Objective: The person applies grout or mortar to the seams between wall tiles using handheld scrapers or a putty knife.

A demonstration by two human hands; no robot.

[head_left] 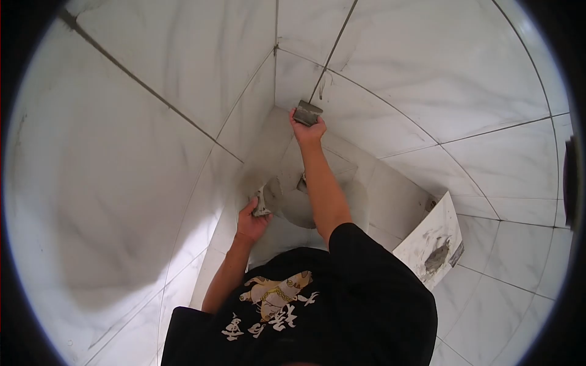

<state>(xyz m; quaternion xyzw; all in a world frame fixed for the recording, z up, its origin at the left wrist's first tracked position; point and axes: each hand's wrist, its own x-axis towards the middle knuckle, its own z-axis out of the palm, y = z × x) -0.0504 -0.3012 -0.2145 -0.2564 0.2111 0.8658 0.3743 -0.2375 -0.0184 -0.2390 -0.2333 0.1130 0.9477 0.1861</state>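
Fingers of the raised right hand (307,129) grip a scraper (307,113); left hand (252,221) clutches a trowel (263,201).

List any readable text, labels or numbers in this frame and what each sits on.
Black shirt: white brush-style characters below a cartoon print, seen upside down and too distorted to read.
Loose tile leaning by the wall: grey smear only, no text.
Scraper in the right hand, tool in the left hand, wall tiles: no markings visible.
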